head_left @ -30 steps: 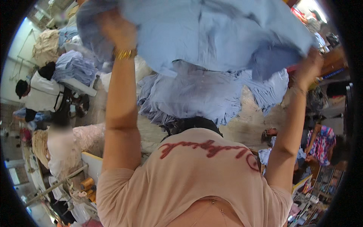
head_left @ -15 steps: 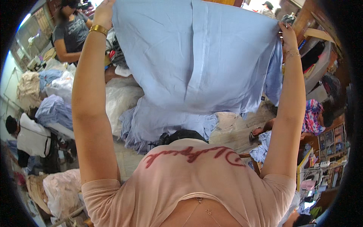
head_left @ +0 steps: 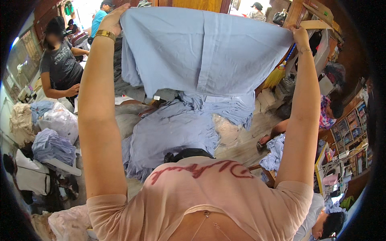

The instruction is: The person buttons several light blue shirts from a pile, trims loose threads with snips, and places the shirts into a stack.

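- Left hand (head_left: 114, 20) and right hand (head_left: 299, 34), raised wide apart, each pinch a corner of the blue shirt (head_left: 205, 52).
- Risk: a corner slips, and the shirt drops onto the blue pile (head_left: 169, 132).

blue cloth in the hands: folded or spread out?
Spread out. The left hand and right hand hold the blue cloth by its top corners, arms raised, and it hangs flat between them.

**Blue garment held up, both hands**

I've got the light blue garment (head_left: 205, 52) spread wide overhead. My left hand (head_left: 113, 20) pinches its left top corner, gold bracelet (head_left: 105, 35) just below at the wrist. My right hand (head_left: 299, 35) grips the right top corner. Below the garment: heap of blue clothes (head_left: 173, 132). Left of the garment: person in a grey T-shirt (head_left: 60, 66).
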Action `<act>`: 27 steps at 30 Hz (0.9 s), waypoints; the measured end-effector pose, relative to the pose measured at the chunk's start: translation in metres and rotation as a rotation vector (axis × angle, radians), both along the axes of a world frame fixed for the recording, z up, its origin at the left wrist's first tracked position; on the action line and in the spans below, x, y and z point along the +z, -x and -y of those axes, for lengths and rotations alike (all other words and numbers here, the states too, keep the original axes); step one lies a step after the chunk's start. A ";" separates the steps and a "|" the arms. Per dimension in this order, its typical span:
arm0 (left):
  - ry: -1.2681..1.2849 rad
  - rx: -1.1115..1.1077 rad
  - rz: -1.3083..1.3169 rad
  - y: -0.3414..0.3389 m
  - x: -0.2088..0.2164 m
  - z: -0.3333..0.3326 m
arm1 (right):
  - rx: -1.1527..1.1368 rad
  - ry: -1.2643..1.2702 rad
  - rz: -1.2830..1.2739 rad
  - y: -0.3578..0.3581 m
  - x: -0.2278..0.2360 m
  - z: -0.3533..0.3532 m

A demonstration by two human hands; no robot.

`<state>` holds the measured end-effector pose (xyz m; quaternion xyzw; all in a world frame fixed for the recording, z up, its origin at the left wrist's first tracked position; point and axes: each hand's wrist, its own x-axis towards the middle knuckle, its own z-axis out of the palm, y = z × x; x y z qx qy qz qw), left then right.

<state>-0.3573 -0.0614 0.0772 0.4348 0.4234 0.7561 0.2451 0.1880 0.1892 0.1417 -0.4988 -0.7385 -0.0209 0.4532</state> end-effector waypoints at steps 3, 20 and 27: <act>0.067 -0.174 0.006 -0.012 0.011 -0.007 | 0.129 0.139 -0.178 -0.020 0.003 -0.016; 0.156 -0.192 -0.409 -0.083 0.020 -0.100 | 0.639 0.478 -0.376 -0.100 0.019 -0.105; 0.233 -0.109 -0.548 -0.122 0.017 -0.140 | 0.459 0.197 -0.290 -0.128 -0.003 -0.158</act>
